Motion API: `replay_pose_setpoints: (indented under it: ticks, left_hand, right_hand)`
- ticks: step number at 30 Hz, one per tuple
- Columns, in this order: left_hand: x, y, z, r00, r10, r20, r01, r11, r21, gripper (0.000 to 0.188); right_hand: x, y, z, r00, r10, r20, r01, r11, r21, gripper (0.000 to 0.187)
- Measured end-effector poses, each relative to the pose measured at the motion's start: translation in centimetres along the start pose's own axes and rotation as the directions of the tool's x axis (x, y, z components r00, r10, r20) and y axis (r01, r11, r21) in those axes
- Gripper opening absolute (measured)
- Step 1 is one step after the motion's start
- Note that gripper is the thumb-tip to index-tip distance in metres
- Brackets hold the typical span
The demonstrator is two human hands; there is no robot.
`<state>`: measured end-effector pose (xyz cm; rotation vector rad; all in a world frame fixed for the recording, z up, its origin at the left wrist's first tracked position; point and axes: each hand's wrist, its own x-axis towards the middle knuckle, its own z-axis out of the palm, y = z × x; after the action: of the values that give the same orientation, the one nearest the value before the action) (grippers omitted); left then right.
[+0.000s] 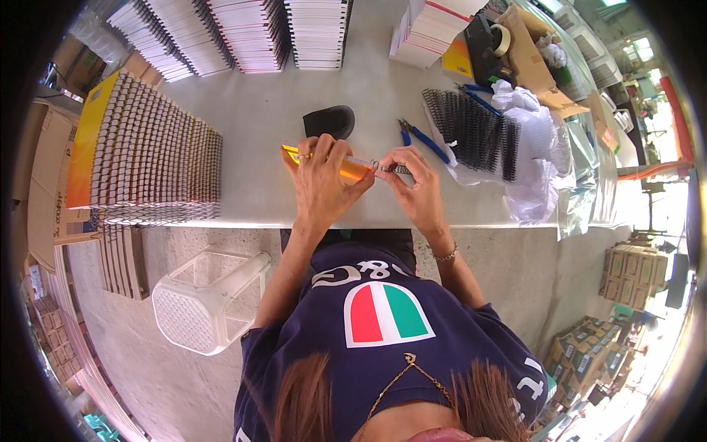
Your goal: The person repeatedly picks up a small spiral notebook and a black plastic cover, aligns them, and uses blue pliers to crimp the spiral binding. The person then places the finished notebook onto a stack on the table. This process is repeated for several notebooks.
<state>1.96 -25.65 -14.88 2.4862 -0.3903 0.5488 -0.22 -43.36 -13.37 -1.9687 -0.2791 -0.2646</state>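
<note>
My left hand [322, 175] grips a notebook [356, 170] with a yellow and orange cover, held up on edge above the table's near side. The fingers wrap over its top, hiding much of it. At the notebook's right end, my right hand [414, 188] pinches a dark spiral binding coil [398, 169] between thumb and fingers. One end loop of the coil meets the notebook's corner; whether it passes through the holes I cannot tell. Just beyond my left hand lies a black, rounded block [329, 122]. Blue-handled cutting pliers [428, 142] rest beyond my right hand.
Several spiral-bound notebooks [158, 151] are stacked at the left. Bound stacks [317, 33] and a loose paper stack [431, 33] stand at the back. Black coils [479, 132] lie on crumpled white paper [534, 147] at right. A white plastic stool [195, 309] stands below the table.
</note>
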Motion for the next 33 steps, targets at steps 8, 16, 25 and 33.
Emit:
replay_pose_setpoints:
  ticks: [8,16,25,33]
  left_hand:
    - [0.0,-0.1,-0.1,1.0,0.024,0.011,-0.024,1.0,0.0,0.042]
    - [0.1,-0.6,-0.9,0.993,0.039,0.11,-0.042,0.999,0.026,0.036]
    - [-0.3,-1.2,-1.5,0.962,-0.209,-0.177,0.147,0.938,-0.313,0.059]
    - [-1.8,-4.9,-0.6,0.987,-0.138,-0.085,0.083,0.882,-0.464,0.061]
  right_hand:
    - [-0.3,1.5,0.2,1.0,-0.013,0.01,0.013,0.995,0.095,0.016]
    - [0.2,-0.6,-0.4,0.994,-0.028,0.102,0.059,0.947,-0.317,0.016]
    - [1.0,-1.0,0.2,0.991,-0.101,0.082,0.128,0.873,-0.471,0.012]
    - [3.1,-1.4,-1.4,0.926,0.125,0.355,-0.07,0.984,-0.163,0.021]
